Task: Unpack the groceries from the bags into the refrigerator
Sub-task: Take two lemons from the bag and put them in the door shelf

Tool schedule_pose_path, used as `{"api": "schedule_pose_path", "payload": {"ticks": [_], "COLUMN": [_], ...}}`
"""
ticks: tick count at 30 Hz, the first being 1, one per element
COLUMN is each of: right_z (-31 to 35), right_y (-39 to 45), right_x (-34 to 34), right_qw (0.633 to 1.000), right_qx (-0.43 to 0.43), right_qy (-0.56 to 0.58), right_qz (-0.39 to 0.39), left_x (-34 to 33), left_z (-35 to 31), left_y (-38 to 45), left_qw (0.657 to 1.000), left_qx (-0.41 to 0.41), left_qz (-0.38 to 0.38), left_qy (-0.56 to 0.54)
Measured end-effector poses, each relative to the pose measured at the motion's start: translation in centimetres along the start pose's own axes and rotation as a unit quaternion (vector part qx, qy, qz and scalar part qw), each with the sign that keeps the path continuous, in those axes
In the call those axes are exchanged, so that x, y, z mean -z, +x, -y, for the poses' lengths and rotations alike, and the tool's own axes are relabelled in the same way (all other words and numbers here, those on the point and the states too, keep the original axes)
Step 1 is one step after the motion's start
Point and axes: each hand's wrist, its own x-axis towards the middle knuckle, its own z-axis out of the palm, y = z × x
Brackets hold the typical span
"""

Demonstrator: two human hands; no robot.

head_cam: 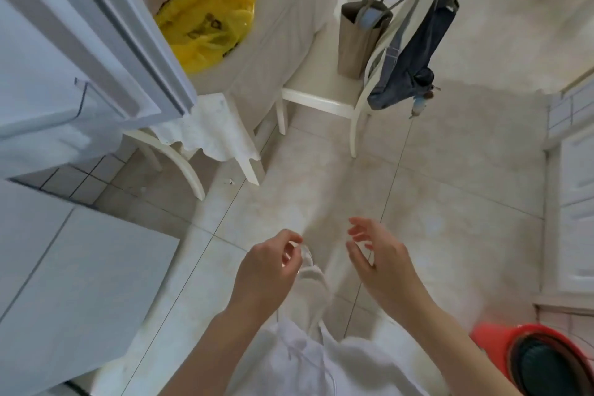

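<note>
The refrigerator door (90,42) stands swung open at the far left, its white inner face and grey gasket edge showing; its top runs out of the picture, so the shelves behind it cannot be seen. Just right of the door's edge a yellow plastic bag (205,16) sits on the cloth-covered table (283,42). It is crumpled and glossy, with black printing too creased to read (its mouth sags open, but what lies inside cannot be made out). Below the bag, against the table's near side, a white chair (205,138) with a lace cover is partly hidden by the door.

Right of the bag, a second white chair (321,96) bears a tall beige tote bag (358,38) with long grey handles; something pale blue shows at its mouth, too small to name. A dark denim garment (408,67) hangs over that chair's back.

Well below the yellow bag, over the tiled floor (450,186), the left hand (268,267) has its fingers curled in toward the thumb; a blurred, clear or whitish thing lies at its fingertips, and whether they pinch it cannot be told. The right hand (382,264) is spread loose beside it, holding nothing. A red bucket (546,363) is cut off at the lower right corner
</note>
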Motion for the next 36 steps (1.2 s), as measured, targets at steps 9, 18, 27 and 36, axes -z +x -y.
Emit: {"api": "schedule_pose_path", "payload": {"ticks": [9, 18, 27, 36], "right_z": [0.8, 0.2, 0.1, 4.6], "right_y": [17.8, 32.7, 49.3, 63.3], "right_x": [4.5, 6.5, 10.0, 8.5], "right_qw": [0.999, 0.998, 0.985, 0.954], "right_qx": [0.039, 0.059, 0.119, 0.209], "right_qy": [-0.026, -0.022, -0.038, -0.04], "right_qz": [-0.024, 0.011, 0.12, 0.211], "left_x": [5.1, 7.2, 6.6, 10.4], "left_z": [-2.9, -5.3, -9.4, -11.3], "left_y": [16.5, 30.2, 40.2, 48.2], "left_qw": [1.0, 0.997, 0.978, 0.947], "left_qx": [-0.004, 0.033, 0.133, 0.193], "left_qz": [-0.017, -0.062, -0.14, -0.243], "left_qy": [0.013, -0.025, -0.081, -0.085]}}
